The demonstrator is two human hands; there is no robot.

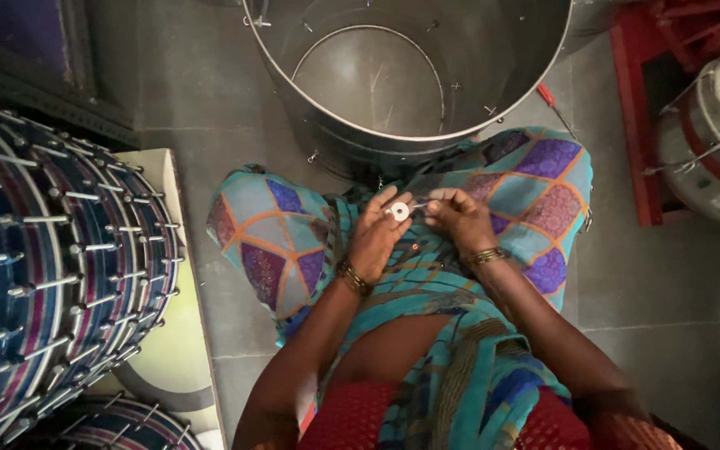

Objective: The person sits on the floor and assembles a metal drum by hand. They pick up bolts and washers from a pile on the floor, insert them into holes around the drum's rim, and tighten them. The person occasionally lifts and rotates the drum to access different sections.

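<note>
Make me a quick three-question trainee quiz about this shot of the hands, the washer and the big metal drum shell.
1. True or false: the left hand holds the small round white washer.
2. Which lies beside the large open steel drum shell on the grey floor: A) a red-handled screwdriver, B) a hammer, C) a paint brush?
3. Fill in: the right hand pinches a thin metal ____ pointed at the washer.

Key: 1 true; 2 A; 3 bolt, though it is too small to be sure.
</note>
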